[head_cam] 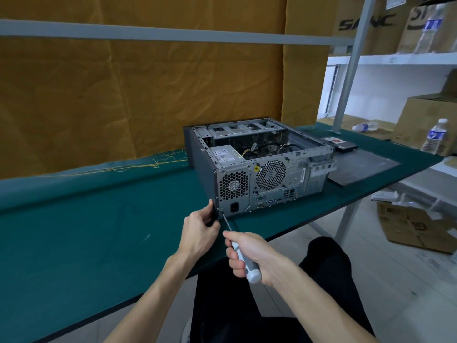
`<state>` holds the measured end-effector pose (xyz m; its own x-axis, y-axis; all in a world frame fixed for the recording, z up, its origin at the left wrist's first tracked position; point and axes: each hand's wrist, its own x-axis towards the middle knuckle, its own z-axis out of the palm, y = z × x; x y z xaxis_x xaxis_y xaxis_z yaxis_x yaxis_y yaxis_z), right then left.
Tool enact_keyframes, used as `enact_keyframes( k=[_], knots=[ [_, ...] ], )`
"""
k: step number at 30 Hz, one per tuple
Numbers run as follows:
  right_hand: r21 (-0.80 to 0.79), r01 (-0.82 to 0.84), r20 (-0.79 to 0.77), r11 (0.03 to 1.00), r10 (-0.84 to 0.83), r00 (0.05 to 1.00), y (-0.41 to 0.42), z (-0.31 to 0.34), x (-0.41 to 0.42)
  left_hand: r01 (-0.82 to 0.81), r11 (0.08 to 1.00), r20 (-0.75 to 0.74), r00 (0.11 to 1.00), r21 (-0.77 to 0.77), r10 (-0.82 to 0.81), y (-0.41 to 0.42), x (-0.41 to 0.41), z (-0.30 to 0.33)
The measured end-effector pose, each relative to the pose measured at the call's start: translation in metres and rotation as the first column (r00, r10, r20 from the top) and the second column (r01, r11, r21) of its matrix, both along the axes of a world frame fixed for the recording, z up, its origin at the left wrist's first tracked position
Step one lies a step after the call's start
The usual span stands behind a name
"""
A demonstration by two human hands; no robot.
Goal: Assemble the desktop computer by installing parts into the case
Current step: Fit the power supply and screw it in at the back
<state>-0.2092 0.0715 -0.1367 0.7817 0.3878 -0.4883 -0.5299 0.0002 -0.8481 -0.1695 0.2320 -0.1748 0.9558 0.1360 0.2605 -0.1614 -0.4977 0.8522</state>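
Green felt table (99,231), perforated steel case (259,169)

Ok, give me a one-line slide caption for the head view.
Right hand drives a screwdriver into the open computer case's rear lower corner while the left hand steadies that corner.

Ochre cloth wall (148,90), white shelving (395,58), seemingly tiled floor (371,280).

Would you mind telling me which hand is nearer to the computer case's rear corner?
Left. The left hand grips the computer case at its lower rear corner, while the right hand sits back off the table edge, holding the screwdriver that reaches toward that corner.
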Motion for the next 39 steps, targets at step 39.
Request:
enact_keyframes(
  k=[39],
  knots=[
    [-0.459,0.501,0.724,0.733,-0.019,0.690,-0.131,0.064,0.224,-0.155,0.978,0.412,0.907,0.140,0.085,-0.028,0.108,0.079]
  ],
)
